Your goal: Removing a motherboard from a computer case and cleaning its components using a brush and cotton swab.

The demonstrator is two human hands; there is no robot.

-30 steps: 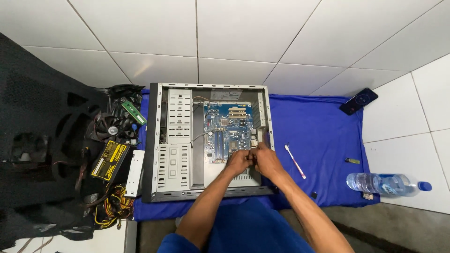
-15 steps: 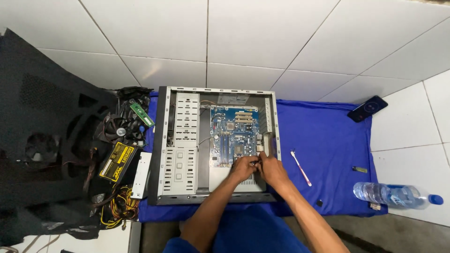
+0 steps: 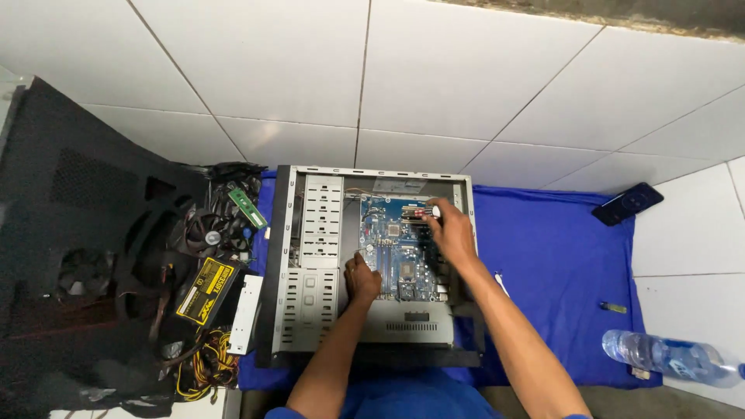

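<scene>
Pinching red connectors (image 3: 417,211), right hand (image 3: 452,233); left hand (image 3: 362,279) curled on blue motherboard (image 3: 400,248).

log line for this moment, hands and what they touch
left hand: resting on board lower left | right hand: fingers at board top right | case: open, flat on blue cloth

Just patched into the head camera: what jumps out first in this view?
An open grey computer case lies flat on a blue cloth at centre, its blue motherboard exposed. The right hand reaches to the board's upper right corner, while the left hand rests at its lower left edge. To the left sits a heap of removed parts, including a power supply with yellow cables and a cooling fan.
</scene>
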